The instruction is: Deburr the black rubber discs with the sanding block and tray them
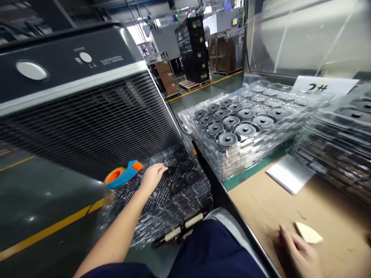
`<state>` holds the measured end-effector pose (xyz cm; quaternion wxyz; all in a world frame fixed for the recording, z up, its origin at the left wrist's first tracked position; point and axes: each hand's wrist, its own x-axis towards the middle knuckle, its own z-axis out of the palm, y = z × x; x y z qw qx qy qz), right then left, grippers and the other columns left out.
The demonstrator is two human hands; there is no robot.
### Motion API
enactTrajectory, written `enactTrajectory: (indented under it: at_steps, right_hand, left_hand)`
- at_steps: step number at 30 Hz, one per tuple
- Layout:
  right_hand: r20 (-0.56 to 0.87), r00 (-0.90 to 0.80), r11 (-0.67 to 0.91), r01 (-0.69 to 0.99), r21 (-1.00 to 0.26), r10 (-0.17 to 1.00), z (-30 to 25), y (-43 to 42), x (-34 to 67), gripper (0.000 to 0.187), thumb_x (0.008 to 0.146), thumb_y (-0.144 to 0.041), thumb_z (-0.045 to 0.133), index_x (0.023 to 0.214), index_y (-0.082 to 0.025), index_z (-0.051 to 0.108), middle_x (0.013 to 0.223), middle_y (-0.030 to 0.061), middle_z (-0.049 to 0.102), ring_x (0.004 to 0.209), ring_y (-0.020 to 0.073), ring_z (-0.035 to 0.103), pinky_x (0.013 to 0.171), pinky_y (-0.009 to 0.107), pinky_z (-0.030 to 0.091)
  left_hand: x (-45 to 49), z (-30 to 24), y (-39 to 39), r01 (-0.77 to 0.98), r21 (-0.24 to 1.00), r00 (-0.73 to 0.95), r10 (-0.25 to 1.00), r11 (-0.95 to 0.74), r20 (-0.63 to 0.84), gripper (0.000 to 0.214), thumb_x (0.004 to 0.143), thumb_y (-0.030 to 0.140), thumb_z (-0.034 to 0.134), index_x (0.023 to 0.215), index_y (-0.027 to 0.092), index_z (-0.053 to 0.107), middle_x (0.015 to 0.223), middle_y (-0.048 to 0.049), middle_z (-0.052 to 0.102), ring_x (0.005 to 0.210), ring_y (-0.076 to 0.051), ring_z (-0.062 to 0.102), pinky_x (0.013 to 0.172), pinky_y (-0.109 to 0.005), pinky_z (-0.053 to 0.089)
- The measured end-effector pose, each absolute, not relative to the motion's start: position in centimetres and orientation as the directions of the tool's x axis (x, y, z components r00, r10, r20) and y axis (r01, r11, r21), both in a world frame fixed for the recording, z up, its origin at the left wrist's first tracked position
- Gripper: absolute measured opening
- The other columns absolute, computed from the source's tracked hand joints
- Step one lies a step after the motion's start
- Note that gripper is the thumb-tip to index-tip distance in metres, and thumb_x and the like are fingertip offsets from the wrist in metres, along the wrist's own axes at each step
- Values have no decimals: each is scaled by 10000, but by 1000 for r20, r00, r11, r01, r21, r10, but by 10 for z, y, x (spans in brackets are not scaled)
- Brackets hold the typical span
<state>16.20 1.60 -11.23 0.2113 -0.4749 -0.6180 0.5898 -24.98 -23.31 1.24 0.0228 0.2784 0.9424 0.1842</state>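
My left hand lies open on a plastic-wrapped stack of trays on the floor, its fingertips next to a black round part. Just left of that hand, an orange and blue tape dispenser rests on the wrap. My right hand sits on a cardboard-covered table top, holding nothing, with its fingertips close to a cream-coloured scrap. A taller wrapped stack of trays on the table holds grey round metal-topped parts.
A dark machine with a slatted grille fills the left side. Another stack of trays stands at the right, beside a white sheet and a "2#" sign. Racks, cartons and a pallet stand farther back.
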Motion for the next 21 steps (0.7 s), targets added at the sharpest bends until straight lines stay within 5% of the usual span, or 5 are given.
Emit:
enactTrajectory:
  at_steps: [14, 19, 21]
  right_hand:
    - [-152, -371, 39, 460, -887, 916, -113, 9, 162, 464, 711, -593, 591, 630, -143, 668, 646, 62, 677, 591, 214, 635, 494, 236, 512]
    - [171, -494, 416, 442, -795, 852, -107, 10, 153, 413, 871, -415, 488, 591, -142, 621, 546, 23, 634, 484, 159, 615, 434, 192, 482]
    - [255, -526, 518, 443, -732, 811, -102, 9, 146, 438, 915, -352, 426, 573, -141, 600, 540, 18, 627, 475, 139, 607, 439, 180, 472]
  left_hand:
    - [-260, -66, -230, 560, 246, -828, 518, 791, 215, 344, 863, 310, 541, 1175, 166, 527, 1238, -101, 531, 1075, -241, 546, 890, -479, 466]
    - [-241, -39, -222, 637, 317, -765, 521, 703, 380, 375, 897, 276, 453, 1244, 152, 519, 1408, -157, 405, 1347, -315, 286, 1076, -514, 287]
    - [-218, -28, -212, 714, 364, -696, 548, 598, 464, 370, 906, 265, 424, 1241, 152, 529, 1361, -138, 480, 1340, -275, 320, 1098, -471, 282]
